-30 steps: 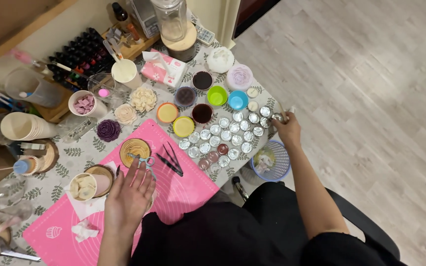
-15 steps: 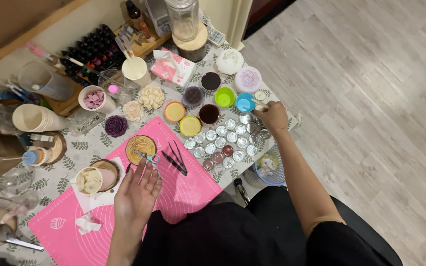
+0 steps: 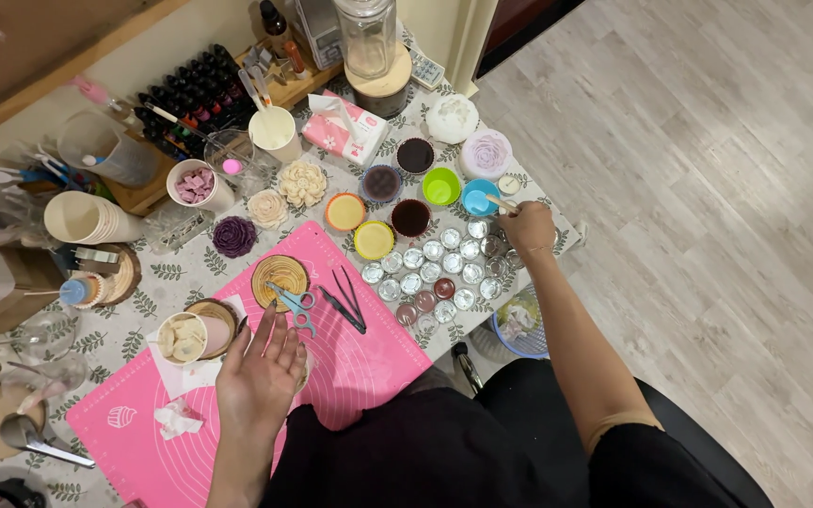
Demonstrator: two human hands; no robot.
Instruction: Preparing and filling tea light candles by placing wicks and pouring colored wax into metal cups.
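Head view, looking down on crowded counter (image 3: 143, 315) with leaf-print cloth. Left hand (image 3: 261, 372) flat and spread, palm down, fingers loosely splayed on pink silicone mat (image 3: 369, 353) — holding nothing, fingertips just short of small blue-handled scissors (image 3: 295, 301). Scissors lying partly across round wooden coaster (image 3: 275, 275); black tweezers (image 3: 345, 301) just beside, to the right on the mat. Right hand (image 3: 527, 229) out at far edge of counter, fingers closed, pinching thin pale stick (image 3: 499, 201), its far end reaching over blue silicone cup (image 3: 474, 196). Green cup (image 3: 441, 185) next to blue one; two dark-filled cups (image 3: 414, 155) and orange and yellow ones (image 3: 359, 226) nearby. Cluster of small round metal tins (image 3: 435, 268) between mat and right hand, a few with reddish fill. Flower-shaped candles, cream and purple (image 3: 234, 236), left of cups. White cup of pale wax chunks (image 3: 182, 339) near left hand, on paper. Blue mesh basket (image 3: 519, 325) on floor below counter edge.
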